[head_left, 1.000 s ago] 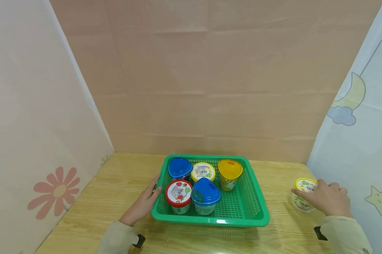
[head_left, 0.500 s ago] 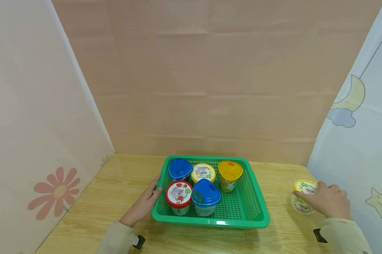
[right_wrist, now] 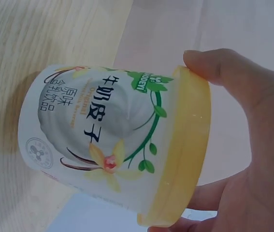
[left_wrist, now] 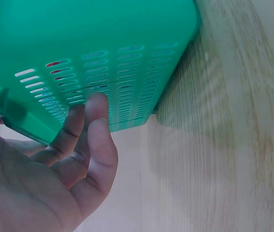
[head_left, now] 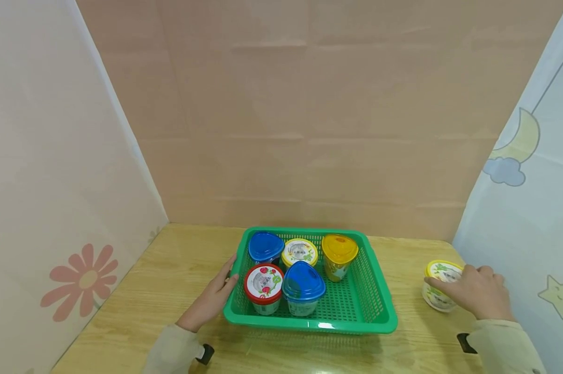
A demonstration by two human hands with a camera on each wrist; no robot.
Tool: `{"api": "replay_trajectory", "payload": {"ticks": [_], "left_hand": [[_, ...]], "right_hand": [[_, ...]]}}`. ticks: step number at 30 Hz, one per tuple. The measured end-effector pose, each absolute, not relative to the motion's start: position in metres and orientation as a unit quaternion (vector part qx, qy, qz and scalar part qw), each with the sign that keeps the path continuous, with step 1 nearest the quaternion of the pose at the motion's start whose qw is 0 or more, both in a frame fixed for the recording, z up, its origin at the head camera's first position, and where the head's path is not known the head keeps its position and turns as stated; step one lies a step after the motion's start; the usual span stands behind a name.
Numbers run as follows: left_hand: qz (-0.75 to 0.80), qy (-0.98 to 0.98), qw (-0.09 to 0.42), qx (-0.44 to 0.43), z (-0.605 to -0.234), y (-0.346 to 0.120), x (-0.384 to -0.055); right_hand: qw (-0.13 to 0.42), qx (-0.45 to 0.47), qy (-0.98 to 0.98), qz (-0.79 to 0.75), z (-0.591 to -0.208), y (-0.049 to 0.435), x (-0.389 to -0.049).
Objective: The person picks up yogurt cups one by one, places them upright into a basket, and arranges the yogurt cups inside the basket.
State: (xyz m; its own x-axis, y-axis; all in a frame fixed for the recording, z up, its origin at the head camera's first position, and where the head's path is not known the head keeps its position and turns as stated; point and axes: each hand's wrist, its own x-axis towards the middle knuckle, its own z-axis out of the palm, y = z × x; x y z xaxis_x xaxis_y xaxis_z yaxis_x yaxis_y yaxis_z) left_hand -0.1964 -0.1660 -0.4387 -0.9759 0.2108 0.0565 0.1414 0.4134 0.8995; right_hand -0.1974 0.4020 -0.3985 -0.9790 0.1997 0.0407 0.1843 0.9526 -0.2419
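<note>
In the head view, my right hand (head_left: 482, 293) holds a milk drink cup (head_left: 434, 299) by its yellow lid, at the right of the table. The right wrist view shows this white cup (right_wrist: 93, 125) printed with a vanilla flower, thumb and fingers on opposite sides of the yellow lid (right_wrist: 187, 145). Its base is close to the wood. My left hand (head_left: 209, 301) grips the left side of a green plastic basket (head_left: 309, 325). In the left wrist view, bent fingers (left_wrist: 100, 145) lie against the slotted outer wall (left_wrist: 98, 29), under the rim.
Inside the basket stand a red-lidded cup (head_left: 264, 284), two blue-lidded cups, one at the front (head_left: 303, 283), a yellow-lidded cup (head_left: 299, 253) and an orange-lidded cup (head_left: 339, 252). A brown backdrop (head_left: 281, 130) and pale side sheets (head_left: 529, 218) enclose the wooden table (head_left: 169, 275).
My right hand and the yellow-lidded milk drink cup have shifted slightly left. My left hand and the basket have stayed in place.
</note>
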Motion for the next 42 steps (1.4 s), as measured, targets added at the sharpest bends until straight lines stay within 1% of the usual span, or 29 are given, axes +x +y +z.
{"api": "replay_trajectory", "payload": {"ticks": [6,17,19,27,33,42], "left_hand": [[0.532,0.839,0.035,0.106,-0.438,-0.166,-0.198],[0.535,0.837,0.033,0.107,-0.439,-0.167,-0.198],[0.535,0.838,0.032,0.106,-0.439,-0.167,-0.199],[0.538,0.835,0.040,0.111,-0.441,-0.168,-0.200],[0.541,0.832,0.042,0.114,-0.440,-0.168,-0.199],[0.542,0.832,0.039,0.110,-0.439,-0.167,-0.200]], "right_hand": [[0.036,-0.085,-0.988,0.126,-0.391,0.393,-0.196],[0.093,-0.054,-0.986,0.128,-0.375,0.374,-0.192],[0.097,-0.049,-0.986,0.126,-0.371,0.370,-0.191],[0.107,-0.025,-0.984,0.140,-0.349,0.347,-0.184],[0.100,-0.013,-0.983,0.151,-0.334,0.327,-0.178],[0.112,0.022,-0.981,0.156,-0.320,0.298,-0.172]]}}
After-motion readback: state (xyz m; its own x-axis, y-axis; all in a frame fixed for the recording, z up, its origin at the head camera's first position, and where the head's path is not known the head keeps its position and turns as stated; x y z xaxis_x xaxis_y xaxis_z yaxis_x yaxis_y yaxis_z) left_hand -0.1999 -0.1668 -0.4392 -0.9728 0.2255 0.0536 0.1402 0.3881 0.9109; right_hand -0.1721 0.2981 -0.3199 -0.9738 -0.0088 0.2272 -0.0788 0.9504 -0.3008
